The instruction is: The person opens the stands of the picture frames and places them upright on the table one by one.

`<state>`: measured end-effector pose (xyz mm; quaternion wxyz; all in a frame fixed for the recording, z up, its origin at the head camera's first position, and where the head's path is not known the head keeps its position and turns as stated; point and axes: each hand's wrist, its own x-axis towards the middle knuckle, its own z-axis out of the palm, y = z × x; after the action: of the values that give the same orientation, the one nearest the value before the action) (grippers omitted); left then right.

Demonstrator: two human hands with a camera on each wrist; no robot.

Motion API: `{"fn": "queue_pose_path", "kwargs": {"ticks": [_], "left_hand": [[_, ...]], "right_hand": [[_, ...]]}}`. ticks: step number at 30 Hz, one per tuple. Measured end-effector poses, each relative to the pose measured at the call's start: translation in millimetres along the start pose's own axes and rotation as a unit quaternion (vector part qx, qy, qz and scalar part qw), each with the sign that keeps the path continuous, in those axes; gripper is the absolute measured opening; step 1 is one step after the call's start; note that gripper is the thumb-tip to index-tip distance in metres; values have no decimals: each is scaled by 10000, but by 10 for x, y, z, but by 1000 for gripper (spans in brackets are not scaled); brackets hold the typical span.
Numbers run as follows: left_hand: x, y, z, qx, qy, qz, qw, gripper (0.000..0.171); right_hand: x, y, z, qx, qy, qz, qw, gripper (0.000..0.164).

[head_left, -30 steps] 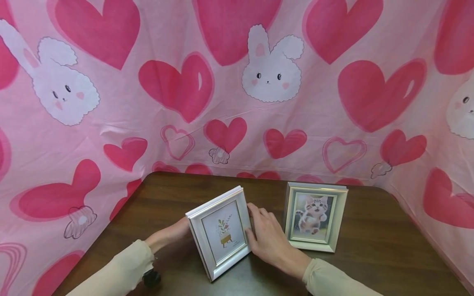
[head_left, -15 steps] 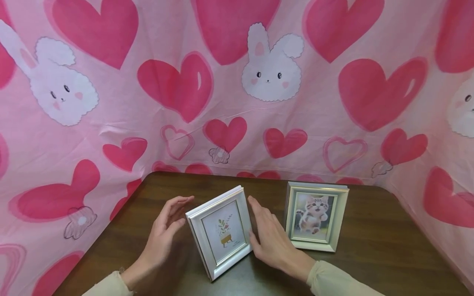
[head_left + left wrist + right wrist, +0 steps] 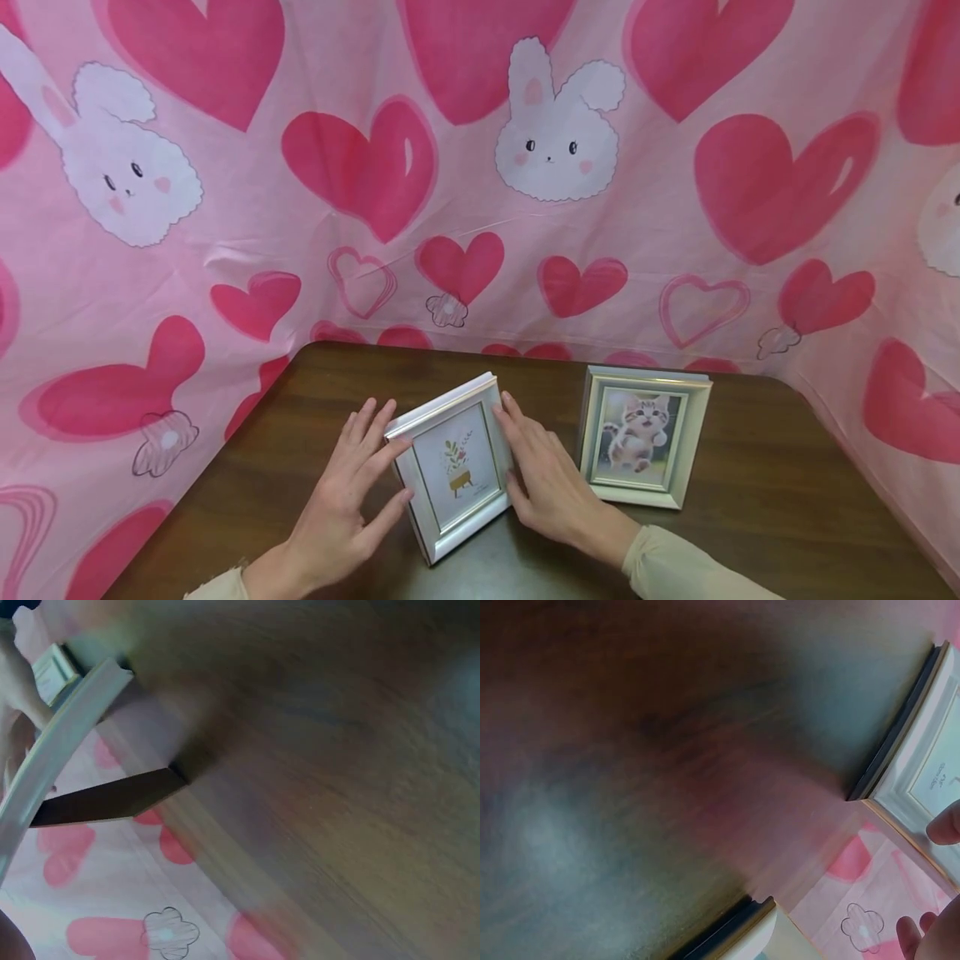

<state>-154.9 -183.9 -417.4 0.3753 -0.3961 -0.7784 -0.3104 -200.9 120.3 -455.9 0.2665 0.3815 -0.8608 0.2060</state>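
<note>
A white picture frame (image 3: 459,475) with gold inner trim and a potted-plant print stands angled on the table. My left hand (image 3: 341,500) is at its left side, fingers spread and fairly straight; the index finger and thumb overlap the frame's left edge. My right hand (image 3: 551,487) lies along the right edge, with long fingers against the side and the thumb (image 3: 946,825) on the border. In the left wrist view, a brown stand leg (image 3: 112,799) juts from the back of the frame. Right of that hand stands a second, pale frame (image 3: 693,442) with a kitten picture.
The dark brown wooden table (image 3: 765,517) has rounded far corners. Pink cloth (image 3: 645,217) with hearts and white rabbits hangs around its back and sides.
My left hand comes out from behind the plant-print frame, draws off to the left, then moves to the frame's left edge. The right hand stays at the right edge, its fingers straighter.
</note>
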Motion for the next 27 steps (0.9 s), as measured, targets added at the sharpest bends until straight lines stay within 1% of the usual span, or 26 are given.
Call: {"fn": "queue_pose_path", "kwargs": {"ticks": [3, 6, 12, 19, 27], "left_hand": [[-30, -9, -1, 243, -140, -33, 9996, 55], [-50, -15, 2, 337, -185, -63, 9992, 56], [-48, -33, 12, 375, -184, -57, 9991, 57], [-54, -56, 17, 356, -200, -23, 9992, 56], [-61, -72, 17, 329, -291, -100, 9990, 58]], "right_hand": [[6, 3, 0, 3, -102, -27, 9999, 99], [9, 5, 6, 14, -125, -90, 9999, 101], [18, 10, 1, 14, -111, -159, 9998, 104], [24, 21, -18, 147, -410, 40, 9990, 106], [24, 30, -12, 161, -430, 42, 9989, 105]]}}
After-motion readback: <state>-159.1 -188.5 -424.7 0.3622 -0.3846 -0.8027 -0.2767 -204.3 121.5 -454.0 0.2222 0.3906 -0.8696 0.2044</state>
